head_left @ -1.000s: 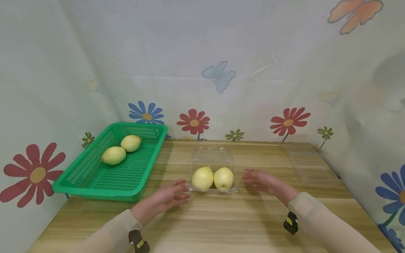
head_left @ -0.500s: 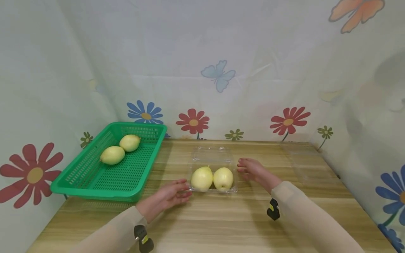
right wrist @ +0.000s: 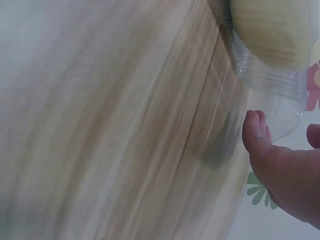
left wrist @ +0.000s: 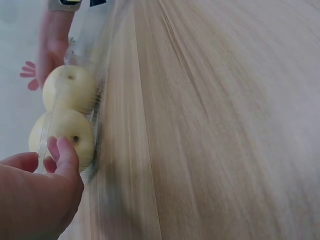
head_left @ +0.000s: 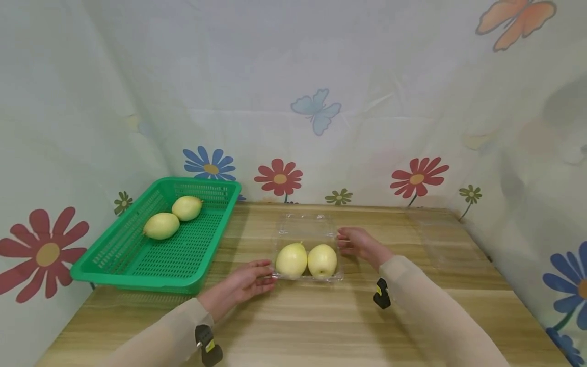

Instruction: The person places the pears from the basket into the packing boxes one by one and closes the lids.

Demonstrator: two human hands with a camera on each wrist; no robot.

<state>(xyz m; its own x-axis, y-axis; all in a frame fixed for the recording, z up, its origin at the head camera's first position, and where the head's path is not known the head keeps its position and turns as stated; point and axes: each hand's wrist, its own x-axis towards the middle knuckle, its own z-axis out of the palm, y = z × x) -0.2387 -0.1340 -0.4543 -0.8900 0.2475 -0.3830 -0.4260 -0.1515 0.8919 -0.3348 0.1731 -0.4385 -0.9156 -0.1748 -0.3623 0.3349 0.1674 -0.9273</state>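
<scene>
Two pale yellow pears point(head_left: 291, 260) sit side by side in the front half of a clear plastic clamshell box point(head_left: 327, 278). The lid point(head_left: 306, 224) lies folded back behind them. My left hand point(head_left: 240, 285) is at the box's front left corner, fingers loosely extended, and in the left wrist view its fingertips point(left wrist: 65, 150) overlap the near wall and a pear. At the right side, by the hinge and lid, my right hand point(head_left: 364, 244) has relaxed fingers. In the right wrist view its fingertips point(right wrist: 257, 125) are right at the clear plastic.
A green slotted basket point(head_left: 220, 232) stands on the left with two more pears point(head_left: 161, 226) inside. More clear plastic packaging point(head_left: 451, 237) lies at the right rear of the wooden table point(head_left: 321, 326). A flower-printed cloth point(head_left: 367, 142) hangs behind and on both sides.
My right hand has moved left and slightly away from me, up to the box's right side. The left hand stays almost where it was. Box and pears have not visibly moved.
</scene>
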